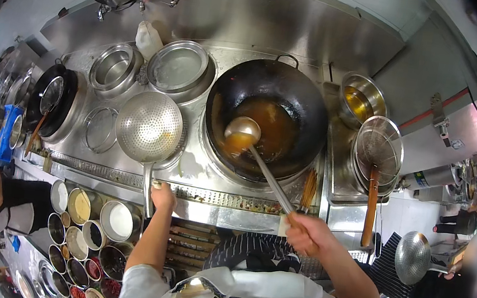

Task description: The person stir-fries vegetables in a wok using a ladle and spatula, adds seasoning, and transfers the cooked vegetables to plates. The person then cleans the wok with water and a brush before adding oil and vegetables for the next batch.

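Note:
My right hand (308, 236) grips the wooden handle of a metal wok ladle (243, 132). The bowl of the ladle is inside a large black wok (272, 75), at the left edge of a brown liquid (274, 129). At the counter's front edge, my left hand (162, 195) is closed near the metal handle of a large perforated strainer (149, 126); a small pale piece shows at its fingers, and whether it grips the handle is unclear. The strainer rests bowl-up left of the wok. A bamboo wok brush (308, 189) stands at the wok's lower right.
Right of the wok are a steel pot of yellow oil (359, 100) and a wire skimmer (380, 144). Steel pots (114, 68) and a second wok (49, 97) stand left. Several seasoning containers (116, 221) sit lower left. One person (3, 206) is left; another, right, holds a strainer (412, 258).

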The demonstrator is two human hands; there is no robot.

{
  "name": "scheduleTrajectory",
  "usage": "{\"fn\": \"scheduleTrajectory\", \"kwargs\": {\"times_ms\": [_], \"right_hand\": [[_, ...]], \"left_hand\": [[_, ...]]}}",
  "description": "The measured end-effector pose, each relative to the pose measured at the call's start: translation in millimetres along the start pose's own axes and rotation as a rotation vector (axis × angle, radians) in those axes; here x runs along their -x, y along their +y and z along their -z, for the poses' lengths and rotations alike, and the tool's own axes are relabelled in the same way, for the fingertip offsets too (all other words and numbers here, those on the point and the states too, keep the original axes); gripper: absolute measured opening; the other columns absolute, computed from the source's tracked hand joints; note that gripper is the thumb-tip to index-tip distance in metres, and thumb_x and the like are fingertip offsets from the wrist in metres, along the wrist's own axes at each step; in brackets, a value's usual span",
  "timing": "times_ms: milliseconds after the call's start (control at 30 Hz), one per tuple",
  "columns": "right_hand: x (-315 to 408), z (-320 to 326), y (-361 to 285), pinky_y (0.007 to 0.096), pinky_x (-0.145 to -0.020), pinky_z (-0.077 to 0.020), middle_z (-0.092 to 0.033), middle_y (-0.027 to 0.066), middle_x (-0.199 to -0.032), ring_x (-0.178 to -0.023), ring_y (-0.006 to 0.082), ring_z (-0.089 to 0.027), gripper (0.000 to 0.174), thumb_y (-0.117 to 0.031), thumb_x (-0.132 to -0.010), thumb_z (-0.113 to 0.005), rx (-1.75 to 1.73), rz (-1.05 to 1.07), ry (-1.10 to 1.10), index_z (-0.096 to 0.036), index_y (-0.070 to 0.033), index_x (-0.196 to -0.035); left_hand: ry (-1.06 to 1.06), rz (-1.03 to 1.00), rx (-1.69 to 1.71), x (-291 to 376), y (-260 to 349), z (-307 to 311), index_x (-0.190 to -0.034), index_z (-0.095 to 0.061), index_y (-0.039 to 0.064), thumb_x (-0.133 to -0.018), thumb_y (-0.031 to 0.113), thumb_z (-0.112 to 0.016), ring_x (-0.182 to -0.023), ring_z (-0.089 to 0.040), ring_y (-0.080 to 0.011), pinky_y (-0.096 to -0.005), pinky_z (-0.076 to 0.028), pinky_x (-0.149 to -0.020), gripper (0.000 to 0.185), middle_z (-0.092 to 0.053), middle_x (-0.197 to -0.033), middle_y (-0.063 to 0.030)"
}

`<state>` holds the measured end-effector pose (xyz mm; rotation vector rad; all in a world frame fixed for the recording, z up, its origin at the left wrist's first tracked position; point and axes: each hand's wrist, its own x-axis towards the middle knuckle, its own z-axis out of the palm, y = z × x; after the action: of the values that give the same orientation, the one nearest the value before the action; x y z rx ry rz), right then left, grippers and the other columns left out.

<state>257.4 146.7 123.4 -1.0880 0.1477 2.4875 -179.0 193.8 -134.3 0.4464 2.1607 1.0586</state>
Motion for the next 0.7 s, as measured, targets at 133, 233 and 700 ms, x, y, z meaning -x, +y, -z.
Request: {"fn": "scheduleTrajectory", "kwargs": {"times_ms": [133, 233, 700], "right_hand": [[-49.0, -12.7, -46.0, 0.0200, -0.035, -0.0242, -0.039, -0.0023, -0.063, -0.045, 0.0045, -0.034, 0.018, -0.027, -0.097, -0.049, 0.198, 0.191, 0.013, -0.048, -0.009, -0.095], [-63.3, -31.6, -69.3, 0.0254, -0.038, -0.0322, -0.044, 0.0005, -0.063, -0.045, 0.0097, -0.040, 0.019, -0.026, -0.096, -0.051, 0.500, 0.404, 0.272, -0.047, -0.007, -0.094], [18.2, 73.1, -12.0, 0.0307, -0.036, -0.0382, -0.050, 0.0050, -0.058, -0.042, 0.0141, -0.048, 0.028, -0.029, -0.096, -0.050, 0.888, 0.581, 0.687, -0.047, -0.005, -0.081]], "left_hand": [[-0.411, 0.098, 0.162, 59.4, 43.0, -11.4, -0.103, -0.058, 0.002, -0.089, 0.026, -0.052, -0.079, -0.060, -0.0179, -0.0297, -0.048, -0.069, 0.029, -0.061, -0.089, -0.0075], [-0.847, 0.438, 0.512, 90.2, 82.8, -64.7, -0.105, -0.056, 0.006, -0.094, 0.034, -0.046, -0.079, -0.059, -0.0199, -0.0308, -0.051, -0.065, 0.031, -0.060, -0.091, -0.0072], [-0.960, 0.814, 0.357, 144.9, 84.7, -184.4, -0.086, -0.046, 0.008, -0.080, 0.013, -0.054, -0.064, -0.051, -0.0281, -0.0396, -0.045, -0.053, 0.011, -0.047, -0.077, -0.0128]]}}
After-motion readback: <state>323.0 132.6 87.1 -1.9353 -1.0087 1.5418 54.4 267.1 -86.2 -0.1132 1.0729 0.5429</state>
